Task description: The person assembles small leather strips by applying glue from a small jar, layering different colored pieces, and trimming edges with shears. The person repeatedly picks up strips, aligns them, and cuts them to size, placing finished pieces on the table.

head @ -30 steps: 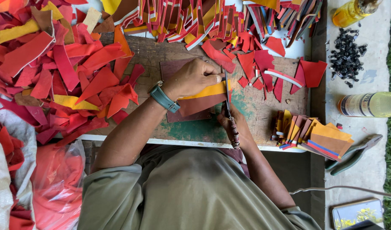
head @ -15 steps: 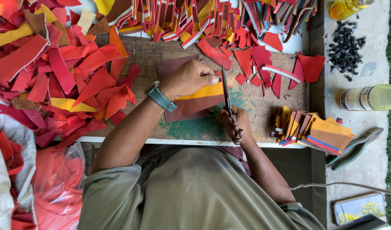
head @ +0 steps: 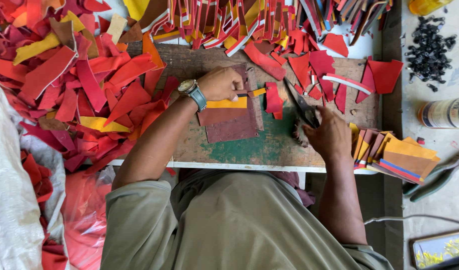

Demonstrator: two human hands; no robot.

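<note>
A thin, limp yellow strip [head: 228,103] is pinched flat by the left hand [head: 220,84]; scissors [head: 302,107] are gripped by the right hand [head: 332,135].

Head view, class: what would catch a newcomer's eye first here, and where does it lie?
First, the heap of red and orange offcuts spread over the left side of the wooden bench. At the middle, the left hand presses a yellow strip onto a dark red panel. To its right, the right hand holds a dark cutting tool.
</note>
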